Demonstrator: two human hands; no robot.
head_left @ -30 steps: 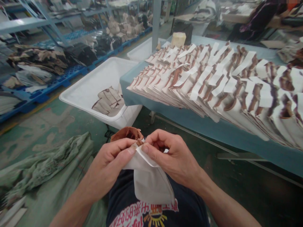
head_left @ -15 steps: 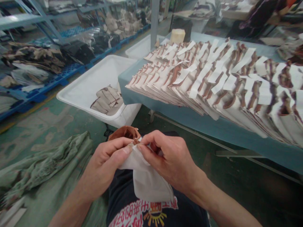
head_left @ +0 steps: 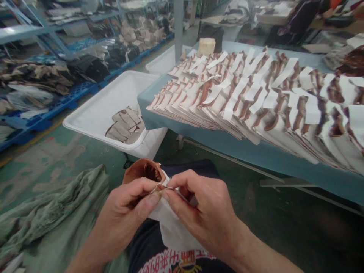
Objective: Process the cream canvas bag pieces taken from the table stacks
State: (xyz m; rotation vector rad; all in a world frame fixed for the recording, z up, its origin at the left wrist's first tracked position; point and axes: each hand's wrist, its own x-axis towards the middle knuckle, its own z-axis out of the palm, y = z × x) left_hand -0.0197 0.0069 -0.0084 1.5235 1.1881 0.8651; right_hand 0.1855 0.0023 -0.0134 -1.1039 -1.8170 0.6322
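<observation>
At bottom centre, the left hand [head_left: 131, 208] and the right hand [head_left: 200, 203] each pinch a brown-and-white piece [head_left: 173, 229], fingertips nearly meeting; its white part hangs before a dark printed shirt [head_left: 149, 242], its brown part curls beyond. Green cloth [head_left: 62, 216] lies lower left. Left of centre, a white bin [head_left: 106, 100] holds greyish pieces [head_left: 125, 124]. Right of it, a blue-covered desk [head_left: 204, 139] carries rows of white-and-brown pieces [head_left: 193, 100].
</observation>
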